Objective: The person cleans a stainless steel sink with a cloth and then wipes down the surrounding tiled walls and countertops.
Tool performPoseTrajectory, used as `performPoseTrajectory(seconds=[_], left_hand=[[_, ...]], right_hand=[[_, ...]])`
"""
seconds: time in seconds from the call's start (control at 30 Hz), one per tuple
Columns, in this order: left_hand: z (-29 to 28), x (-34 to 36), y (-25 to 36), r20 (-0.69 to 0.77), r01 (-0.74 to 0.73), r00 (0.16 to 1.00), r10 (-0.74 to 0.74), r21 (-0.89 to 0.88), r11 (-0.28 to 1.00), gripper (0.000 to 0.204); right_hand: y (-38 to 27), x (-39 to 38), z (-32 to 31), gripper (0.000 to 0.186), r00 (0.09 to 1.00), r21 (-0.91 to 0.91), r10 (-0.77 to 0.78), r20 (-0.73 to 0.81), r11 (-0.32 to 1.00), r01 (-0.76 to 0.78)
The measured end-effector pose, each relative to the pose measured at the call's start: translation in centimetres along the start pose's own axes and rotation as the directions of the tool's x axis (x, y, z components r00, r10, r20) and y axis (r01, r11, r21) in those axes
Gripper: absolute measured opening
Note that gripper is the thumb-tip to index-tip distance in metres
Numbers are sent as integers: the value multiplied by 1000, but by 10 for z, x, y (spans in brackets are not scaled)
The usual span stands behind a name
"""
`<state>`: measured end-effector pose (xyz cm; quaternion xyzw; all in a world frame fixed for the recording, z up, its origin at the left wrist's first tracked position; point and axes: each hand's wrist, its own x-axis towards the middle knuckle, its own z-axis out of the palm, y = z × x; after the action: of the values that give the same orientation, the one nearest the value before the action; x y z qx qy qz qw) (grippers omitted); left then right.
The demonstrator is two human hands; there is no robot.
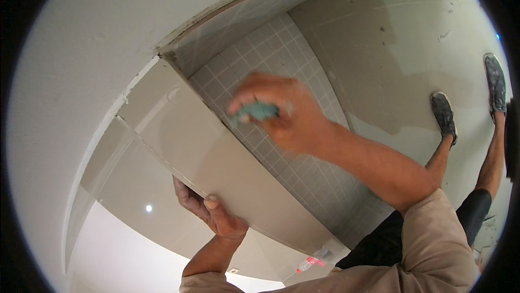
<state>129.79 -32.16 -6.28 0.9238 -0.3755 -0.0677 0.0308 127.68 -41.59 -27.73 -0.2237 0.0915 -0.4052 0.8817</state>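
Note:
My right hand point(281, 111) is closed around a blue-green sponge point(260, 111), blurred by motion. It is over a recess with small grey tiles, near the inner edge of a light beige tiled ledge point(227, 157). At the ledge's outer edge is my left hand point(214, 214), its thumb at the top corner and its fingers bent against the outer side. A thin joint line point(157, 155) runs along that edge toward the wall.
The recess floor point(303, 147) has small grey square tiles with pale grout. A white wall point(59, 103) curves along the left. To the right, large floor tiles point(379, 71) carry dark spots and my shod feet point(444, 114). A plastic bottle with a red label point(306, 264) stands low, near my body.

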Motion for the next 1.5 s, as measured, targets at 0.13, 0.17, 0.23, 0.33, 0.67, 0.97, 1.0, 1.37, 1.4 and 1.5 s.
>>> performPoseTrajectory(seconds=[0.13,0.17,0.23,0.33,0.67,0.97,1.0,1.37,1.4,1.5], left_hand=[[4,3,2,16,-45,999,44,44,998,76],[4,2,3,17,-36,999,34,73,997,77],[3,3,1,13,-42,999,41,73,996,76],[2,1,1,13,-33,999,32,57,998,76],[0,3,-1,12,-67,998,66,96,993,75],[4,-2,-2,-46,10,999,-11,-19,1000,81],[5,-1,-2,-45,9,999,-10,-20,1000,81],[2,0,-6,-16,-67,998,68,64,996,79],[2,0,-6,-17,-63,998,64,64,996,79],[3,0,-3,-1,-54,998,55,108,993,79]], right_hand=[[8,48,10,27,985,-13,-72,-160,997,71],[10,51,13,24,986,0,-76,-148,997,76],[9,43,13,25,988,-6,-97,-121,995,97],[11,13,17,26,990,15,-111,-89,993,113],[11,68,24,34,938,-88,-258,-233,966,244],[11,4,20,28,994,119,-59,-90,991,69],[13,9,19,28,994,117,-60,-91,991,70],[11,91,29,12,957,183,-41,-288,978,97],[12,88,28,12,958,184,-37,-285,979,93],[10,72,12,15,993,162,16,-113,987,2]])
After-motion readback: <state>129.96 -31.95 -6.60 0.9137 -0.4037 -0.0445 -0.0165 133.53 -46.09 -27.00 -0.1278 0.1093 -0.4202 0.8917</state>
